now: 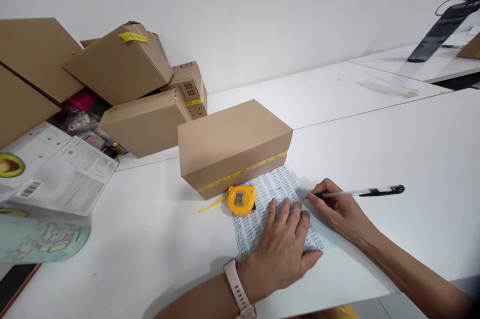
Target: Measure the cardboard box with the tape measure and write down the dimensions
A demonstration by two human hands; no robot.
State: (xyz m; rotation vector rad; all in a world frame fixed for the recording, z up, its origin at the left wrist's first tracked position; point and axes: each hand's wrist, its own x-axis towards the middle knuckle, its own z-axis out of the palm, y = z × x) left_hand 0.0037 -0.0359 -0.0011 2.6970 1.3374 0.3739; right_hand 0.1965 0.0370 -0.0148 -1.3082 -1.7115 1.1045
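My left hand (284, 245) lies flat, fingers spread, on a printed sheet of small figures (270, 199) on the white table (393, 159). A pale watch band is round that wrist. My right hand (339, 209) is closed on a clear pen with a black cap (360, 192), its tip at the sheet's right edge. A yellow tape measure (241, 199) sits at the sheet's far left corner, its yellow tape run along the lower edge of a brown cardboard box (232, 144) just behind the sheet.
Several cardboard boxes (123, 64) are piled at the back left against the wall. Printed cartons and papers (56, 174) lie at the left, with a pale green object (41, 241) near the front edge. A dark stand (442, 29) leans on another table at the far right.
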